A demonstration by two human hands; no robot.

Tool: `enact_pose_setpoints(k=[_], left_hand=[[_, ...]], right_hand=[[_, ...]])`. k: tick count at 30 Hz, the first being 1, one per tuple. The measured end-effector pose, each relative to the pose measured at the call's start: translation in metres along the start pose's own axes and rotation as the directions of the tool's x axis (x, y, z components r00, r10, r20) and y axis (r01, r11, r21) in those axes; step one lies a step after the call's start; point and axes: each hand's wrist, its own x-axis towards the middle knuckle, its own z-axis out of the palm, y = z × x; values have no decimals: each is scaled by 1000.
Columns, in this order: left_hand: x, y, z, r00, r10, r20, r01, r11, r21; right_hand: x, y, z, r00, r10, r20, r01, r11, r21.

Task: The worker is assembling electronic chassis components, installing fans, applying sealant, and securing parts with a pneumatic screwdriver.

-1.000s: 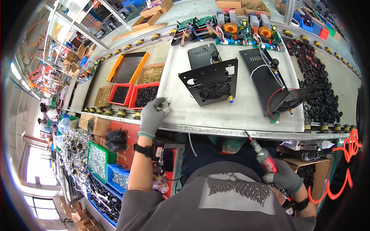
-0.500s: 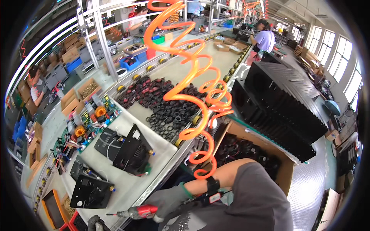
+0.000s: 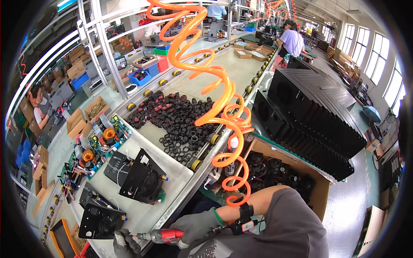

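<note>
My right hand (image 3: 195,226), in a grey glove, is wrapped round a red and grey power screwdriver (image 3: 167,235) held level at the bench's near edge. Its bit points left and ends at my gloved left hand (image 3: 125,246), whose fingers are bent together at the tip; what they pinch, if anything, is too small to make out. Just beyond my left hand lies a black metal panel with a fan (image 3: 102,220). A second black fan panel (image 3: 144,176) stands tilted farther back on the white board (image 3: 172,167).
Circuit boards (image 3: 92,148) line the board's left side. Behind lies a heap of black rings (image 3: 185,124). An orange coiled hose (image 3: 215,112) hangs across the middle. To the right are a carton of fans (image 3: 316,172) and stacked black panels (image 3: 309,124). A co-worker (image 3: 290,41) is far off.
My left hand has risen and moved right to the screwdriver's tip. The screwdriver has shifted slightly right and up with my right hand. The hose has swung a little.
</note>
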Motion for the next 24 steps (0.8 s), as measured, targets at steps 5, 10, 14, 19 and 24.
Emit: enact_pose_setpoints(k=[5, 10, 14, 19, 24], left_hand=[[17, 1, 13, 1000, -17, 18, 15, 994, 111], [37, -27, 33, 966, 255, 35, -256, 932, 258], [48, -26, 35, 954, 296, 50, -294, 887, 357], [87, -3, 60, 766, 570, 296, -604, 482, 635], [114, 5, 81, 882, 68, 466, -333, 790, 515]], right_hand=[[-9, 13, -8, 999, 49, 12, -50, 998, 45], [-34, 17, -17, 1000, 26, 11, -28, 944, 329], [-75, 4, -32, 973, 157, -168, -79, 915, 394], [-93, 0, -49, 875, 278, -397, -145, 932, 331], [-88, 6, -60, 828, 348, -440, -205, 918, 340]])
